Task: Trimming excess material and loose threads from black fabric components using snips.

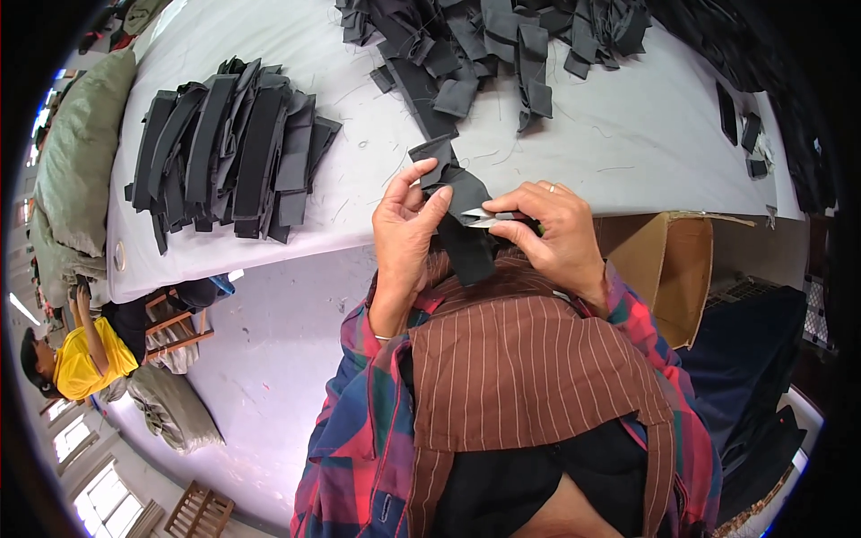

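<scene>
Just over the table's near edge, my left hand (408, 224) pinches a dark grey fabric strip (459, 199) between thumb and fingers. The strip is folded near its top, and its lower end hangs down in front of the brown striped apron (529, 372). My right hand (558, 233) is closed around small thread snips (484, 217). Their pale pointed blades lie against the strip's right edge. Dark handles show partly between my fingers. A neat stack of similar dark strips (220, 148) lies to the left on the white-covered table (359, 99).
Loose dark strips (457, 54) are heaped at the table's far side, with thread ends scattered around. A black phone-like object (726, 114) lies at the right. Below stands an open cardboard box (686, 278). A stuffed sack (85, 152) and a person in yellow (94, 359) are at left.
</scene>
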Available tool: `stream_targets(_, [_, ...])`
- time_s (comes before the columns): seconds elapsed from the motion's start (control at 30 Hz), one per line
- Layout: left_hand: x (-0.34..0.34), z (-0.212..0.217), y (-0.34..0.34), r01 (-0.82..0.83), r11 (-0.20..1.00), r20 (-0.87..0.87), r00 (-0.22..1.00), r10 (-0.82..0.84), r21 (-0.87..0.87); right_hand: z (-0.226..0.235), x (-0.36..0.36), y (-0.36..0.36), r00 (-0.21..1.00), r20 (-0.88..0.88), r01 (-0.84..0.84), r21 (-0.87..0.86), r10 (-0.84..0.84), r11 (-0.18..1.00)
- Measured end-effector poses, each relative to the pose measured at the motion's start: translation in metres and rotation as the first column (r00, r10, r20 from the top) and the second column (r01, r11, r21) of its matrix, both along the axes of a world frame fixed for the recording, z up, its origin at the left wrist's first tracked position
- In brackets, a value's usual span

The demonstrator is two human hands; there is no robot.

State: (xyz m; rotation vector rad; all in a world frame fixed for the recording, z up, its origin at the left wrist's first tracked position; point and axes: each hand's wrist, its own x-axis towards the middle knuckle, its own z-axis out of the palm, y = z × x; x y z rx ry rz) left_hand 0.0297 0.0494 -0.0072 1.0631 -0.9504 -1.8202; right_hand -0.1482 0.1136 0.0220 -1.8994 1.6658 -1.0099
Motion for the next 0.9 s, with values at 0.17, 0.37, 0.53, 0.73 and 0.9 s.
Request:
stream_targets(0.17, [-0.006, 0.009, 0.005, -0.072, 0.996, -0.098, 0.992, 0.077, 0.058, 0.002, 0.005, -0.001, 1.000, -0.011, -0.022, -0.019, 0.021, 1.000])
stream_targets(0.37, [0.002, -0.005, 0.007, -0.025, 0.999, -0.205, 0.978, 0.032, 0.035, -0.001, 0.004, 0.000, 0.995, 0.097, -0.018, 0.019, 0.016, 1.000])
stream_targets(0.53, [0.005, -0.005, 0.008, -0.038, 0.998, -0.213, 0.976, 0.046, 0.040, 0.004, 0.007, 0.001, 0.999, 0.035, -0.027, 0.040, 0.025, 0.999])
stream_targets(0.73, [0.004, -0.007, 0.008, -0.052, 0.998, -0.165, 0.985, 0.046, -0.030, 0.010, 0.008, 0.002, 0.997, -0.066, -0.038, -0.027, 0.036, 0.999])
stream_targets(0.9, [0.007, -0.012, 0.008, -0.031, 0.995, -0.110, 0.994, 0.020, -0.097, 0.007, 0.010, 0.003, 0.996, -0.085, -0.040, -0.035, 0.037, 0.999])
